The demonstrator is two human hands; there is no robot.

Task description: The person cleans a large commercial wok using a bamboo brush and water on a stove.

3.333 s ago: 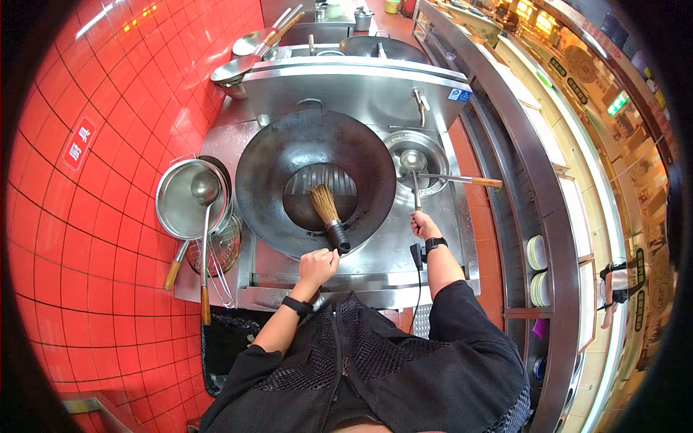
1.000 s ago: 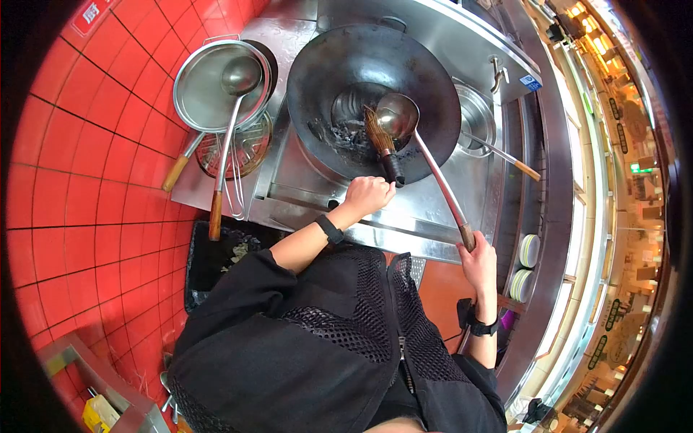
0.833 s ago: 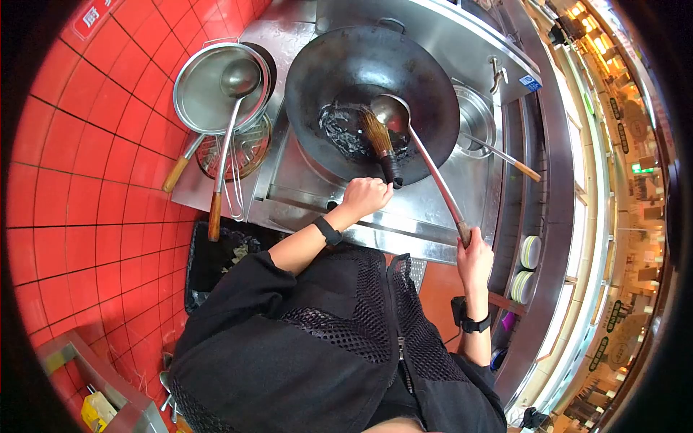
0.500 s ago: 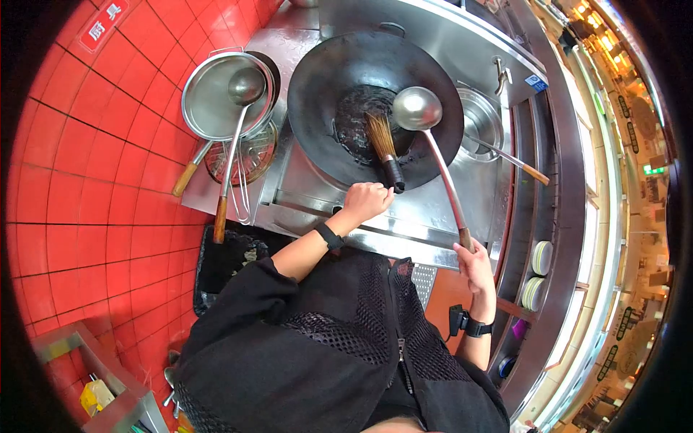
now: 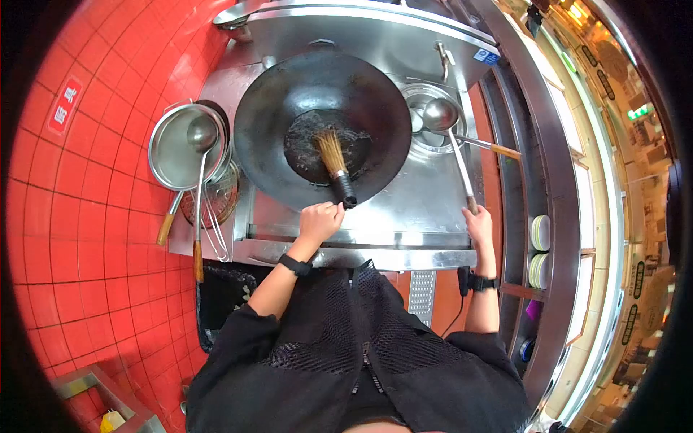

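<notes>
A big black wok [image 5: 274, 94] sits on the steel stove with a little dark water in its bottom. A bamboo brush [image 5: 336, 164] lies in it, bristles in the water. My left hand [image 5: 319, 220] grips the brush's black handle at the wok's near rim. My right hand [image 5: 478, 222] holds the wooden end of a long steel ladle [image 5: 442, 115]. The ladle's bowl rests over the round steel basin [image 5: 427, 141] to the right of the wok.
Left of the wok stands a steel strainer pot [image 5: 173, 155] with a second ladle [image 5: 199, 137] and a wire skimmer [image 5: 209, 209]. Another wooden-handled tool [image 5: 498, 150] lies across the basin. Red tiled wall [image 5: 79, 187] at left; stacked plates [image 5: 538, 252] on the right shelf.
The ladle has swung out of the wok to the right and now sits over the side basin. My left hand keeps hold of the brush. The view has shifted.
</notes>
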